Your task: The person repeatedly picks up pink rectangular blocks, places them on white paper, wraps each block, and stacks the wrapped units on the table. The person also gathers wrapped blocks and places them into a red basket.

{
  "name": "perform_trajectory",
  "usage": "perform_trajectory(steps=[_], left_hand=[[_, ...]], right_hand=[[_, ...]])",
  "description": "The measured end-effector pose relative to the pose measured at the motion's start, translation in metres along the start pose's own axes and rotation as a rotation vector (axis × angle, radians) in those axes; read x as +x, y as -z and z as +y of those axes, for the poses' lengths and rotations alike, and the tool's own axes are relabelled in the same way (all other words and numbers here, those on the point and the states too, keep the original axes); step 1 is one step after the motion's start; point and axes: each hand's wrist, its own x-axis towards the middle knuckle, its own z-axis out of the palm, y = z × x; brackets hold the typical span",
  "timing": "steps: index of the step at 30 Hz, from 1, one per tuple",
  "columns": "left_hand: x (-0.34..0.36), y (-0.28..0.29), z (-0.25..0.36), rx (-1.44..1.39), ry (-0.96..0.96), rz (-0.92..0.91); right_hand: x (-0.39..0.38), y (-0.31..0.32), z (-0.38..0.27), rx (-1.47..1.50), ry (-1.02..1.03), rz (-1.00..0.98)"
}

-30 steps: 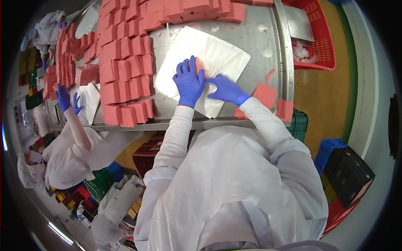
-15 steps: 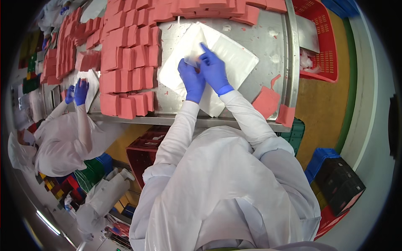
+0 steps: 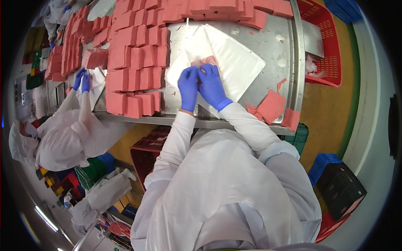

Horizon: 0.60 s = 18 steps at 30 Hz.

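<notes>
My left hand (image 3: 188, 88) and my right hand (image 3: 211, 85), both in blue gloves, meet over a stack of white translucent sheets (image 3: 245, 65). Their fingers are curled onto the near edge of a pink piece (image 3: 208, 59), which appears to lie in a thin sheet; the fingertips partly hide it. Rows of pink blocks (image 3: 121, 79) stand just left of the stack on the steel table (image 3: 268, 37). Torn pink scraps (image 3: 270, 108) lie right of my right forearm.
A red basket (image 3: 331, 46) with a metal plate lies beyond the table's right rim. A co-worker (image 3: 67, 138) in white works at my left, hands on white sheets. Crates (image 3: 339, 188) stand at lower right, others (image 3: 148, 148) below the table.
Both hands have drawn together, their fingers now curled at the pink piece. My right index finger, outstretched half a second ago, is bent. More of the piece shows beyond the fingertips.
</notes>
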Motion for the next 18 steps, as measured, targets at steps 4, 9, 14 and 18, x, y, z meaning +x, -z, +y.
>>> perform_trajectory(steps=[4, 9, 14, 18], left_hand=[[-0.042, -0.027, 0.027, 0.869, -0.726, -0.205], [0.016, -0.035, 0.021, 0.169, -0.237, -0.061], [0.071, -0.011, 0.03, 0.524, -0.129, -0.229], [-0.003, -0.013, 0.022, 0.833, -0.545, -0.16]], right_hand=[[0.021, 0.018, 0.046, 0.113, -0.363, 0.171], [0.033, 0.001, 0.068, 0.271, -0.339, 0.185], [0.036, -0.006, 0.065, 0.242, -0.283, 0.124], [0.044, -0.003, 0.055, 0.299, -0.408, 0.193]])
